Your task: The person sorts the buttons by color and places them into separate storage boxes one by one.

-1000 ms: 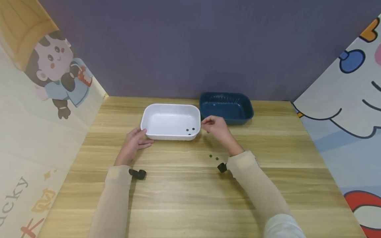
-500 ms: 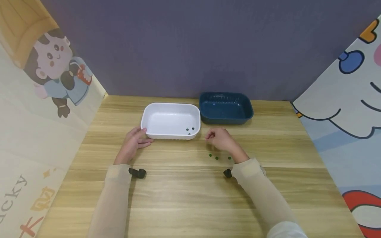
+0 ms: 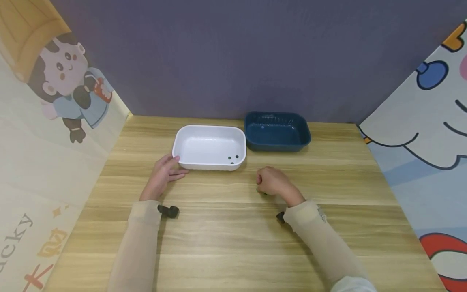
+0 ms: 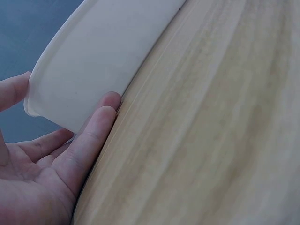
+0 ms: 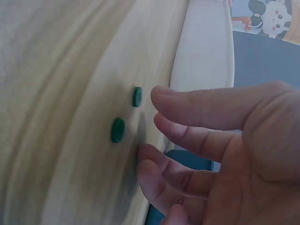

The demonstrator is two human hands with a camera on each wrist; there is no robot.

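A white plastic tub (image 3: 209,167) stands on the table with several small dark green buttons (image 3: 230,157) in its right front corner. My left hand (image 3: 160,176) holds its left front corner. The thumb touches the rim and the other fingers lie low along the outer wall, as the left wrist view shows. My right hand (image 3: 273,180) is low over the table, right of the tub. Two green buttons (image 5: 117,130) lie on the wood in front of its fingertips. In the right wrist view thumb and fingers are bent and apart, with nothing between them.
A dark blue tub (image 3: 278,147) stands behind my right hand, close beside the white one, with a small light blue piece (image 3: 262,127) inside. A grey back wall (image 3: 233,61) and printed side panels (image 3: 40,154) border the wooden table (image 3: 219,243).
My right hand has moved from the white tub's right rim toward me, down to the loose green buttons, partly covering them. The left hand stays at the tub's corner.
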